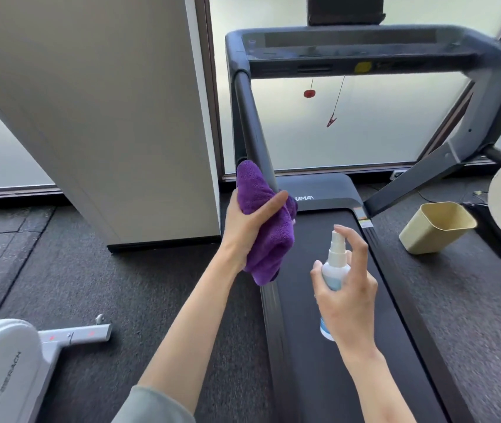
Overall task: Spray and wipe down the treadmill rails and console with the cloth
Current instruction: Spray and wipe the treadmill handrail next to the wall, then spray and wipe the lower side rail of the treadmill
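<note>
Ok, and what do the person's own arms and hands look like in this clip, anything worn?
Both hands are bare: no gloves, rings or watch show on the left hand or right hand. Both forearms are uncovered. A grey-green sleeve, pushed up, covers the left arm at the bottom edge; no sleeve shows on the right arm.

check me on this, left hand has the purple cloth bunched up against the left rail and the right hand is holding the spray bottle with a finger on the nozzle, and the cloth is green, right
Nearly right; only the colour is off. The head view shows the cloth is purple, not green. The rest stands: the left hand bunches it against the left rail, and the right hand holds the spray bottle with a finger on the nozzle.
</note>
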